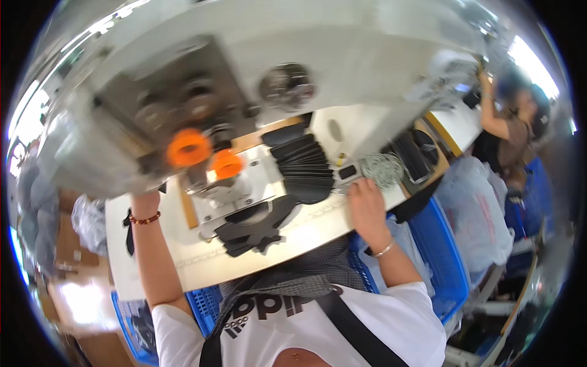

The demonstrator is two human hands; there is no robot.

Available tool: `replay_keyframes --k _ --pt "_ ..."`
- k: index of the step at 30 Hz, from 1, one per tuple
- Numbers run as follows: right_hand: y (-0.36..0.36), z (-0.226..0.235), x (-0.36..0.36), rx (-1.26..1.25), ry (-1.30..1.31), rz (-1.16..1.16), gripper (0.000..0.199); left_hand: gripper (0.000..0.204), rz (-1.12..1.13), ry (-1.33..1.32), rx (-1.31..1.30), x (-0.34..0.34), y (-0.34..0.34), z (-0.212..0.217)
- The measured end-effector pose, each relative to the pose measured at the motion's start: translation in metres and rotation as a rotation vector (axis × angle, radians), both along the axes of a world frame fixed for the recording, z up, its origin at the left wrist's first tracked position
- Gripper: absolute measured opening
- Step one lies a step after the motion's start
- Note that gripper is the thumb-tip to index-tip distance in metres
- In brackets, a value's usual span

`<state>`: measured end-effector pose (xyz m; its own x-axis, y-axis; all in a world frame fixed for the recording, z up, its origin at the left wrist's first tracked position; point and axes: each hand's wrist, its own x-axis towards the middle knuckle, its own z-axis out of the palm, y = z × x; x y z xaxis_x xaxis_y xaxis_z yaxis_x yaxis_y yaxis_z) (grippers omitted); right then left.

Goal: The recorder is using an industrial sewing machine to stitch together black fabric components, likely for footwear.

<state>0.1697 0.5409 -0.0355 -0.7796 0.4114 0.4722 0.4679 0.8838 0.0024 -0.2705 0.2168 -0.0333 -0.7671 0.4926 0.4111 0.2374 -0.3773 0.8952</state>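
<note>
My right hand [367, 207] rests on the right side of the white sewing-machine table, fingers drawn together. A thin shiny metal piece shows at its thumb side; I cannot make out what the fingers hold. Just beyond lie a small grey device with a dark window [348, 172] and a tangled heap of pale thread or cord [383, 169]. My left hand [145, 203] reaches up behind the blurred machine head [92, 147], which hides its fingers. Between my hands, a fanned stack of black pieces [302, 162] lies beside flat black cut pieces [254, 226].
Two orange round parts [189, 147] sit on the machine above its bed. Blue baskets [437, 257] stand below the table's right and left sides. A large plastic bag [477, 214] bulges at the right. Farther back, another person [507, 122] sits at a station.
</note>
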Motion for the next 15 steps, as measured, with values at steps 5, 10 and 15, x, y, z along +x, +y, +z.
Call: replay_keyframes --k 5,10,15 --pt "0.003 -0.009 0.015 0.102 -0.092 -0.016 0.008 0.018 0.416 0.015 -0.428 0.132 -0.015 0.067" --pt "-0.001 0.011 0.022 0.143 -0.166 0.039 0.005 0.012 0.544 -0.101 -0.429 0.210 -0.055 0.057" --pt "-0.049 0.057 0.003 -0.212 0.038 0.251 0.020 0.023 0.600 -0.188 -0.310 0.248 -0.084 0.032"
